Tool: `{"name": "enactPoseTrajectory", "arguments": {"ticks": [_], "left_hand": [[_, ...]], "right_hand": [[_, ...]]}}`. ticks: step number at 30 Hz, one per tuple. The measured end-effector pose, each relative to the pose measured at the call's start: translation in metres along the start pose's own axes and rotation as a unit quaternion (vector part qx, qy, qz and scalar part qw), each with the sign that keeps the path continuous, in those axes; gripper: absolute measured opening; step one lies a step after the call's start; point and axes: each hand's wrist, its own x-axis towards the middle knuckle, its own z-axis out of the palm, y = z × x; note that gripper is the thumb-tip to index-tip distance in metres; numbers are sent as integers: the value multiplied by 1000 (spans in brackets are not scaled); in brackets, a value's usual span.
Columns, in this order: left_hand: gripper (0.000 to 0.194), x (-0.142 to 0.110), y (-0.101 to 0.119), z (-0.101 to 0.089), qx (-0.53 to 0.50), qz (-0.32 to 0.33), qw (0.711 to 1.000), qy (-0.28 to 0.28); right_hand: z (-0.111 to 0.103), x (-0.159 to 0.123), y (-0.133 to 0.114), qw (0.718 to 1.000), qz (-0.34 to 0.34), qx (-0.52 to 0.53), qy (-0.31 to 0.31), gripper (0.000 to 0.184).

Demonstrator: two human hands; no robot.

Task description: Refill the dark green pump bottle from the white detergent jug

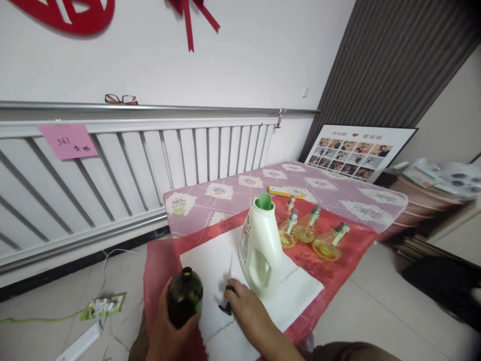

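My left hand (171, 318) is wrapped round a dark green bottle (187, 296), whose narrow neck has no cap on it. Just to the right, my right hand (246, 303) is closed on a black pump head (226, 303) with a pale tube pointing up and away, low over a white sheet (221, 255). Beyond that hand stands a large cream-white jug (263, 245) with a side handle. A green cup-like piece (265, 200) sits in the jug's mouth.
Several clear bulb-shaped bottles with yellow liquid (328, 245) stand on the red cloth (349, 263), right of the jug. A yellow box (285, 191) lies behind them, and a small clear lid-like piece (179, 209) at left. A power strip (80, 343) and cables lie on the floor.
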Motion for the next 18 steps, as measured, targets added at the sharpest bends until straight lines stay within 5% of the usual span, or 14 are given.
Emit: {"name": "enactPoseTrajectory", "arguments": {"ticks": [6, 9, 14, 18], "left_hand": [[91, 10, 4, 9, -53, 19, 998, 3], [89, 16, 7, 13, -47, 35, 998, 9], [91, 32, 37, 16, -27, 95, 995, 32], [87, 48, 83, 17, -48, 144, 988, 0]], "right_hand": [[-12, -22, 1, 996, 0, 57, 64, 36], [-27, -42, 7, 980, 39, 132, 147, 18], [-47, -60, 31, 904, 207, 200, 316, 9], [-55, -44, 45, 860, 294, 267, 322, 28]]}}
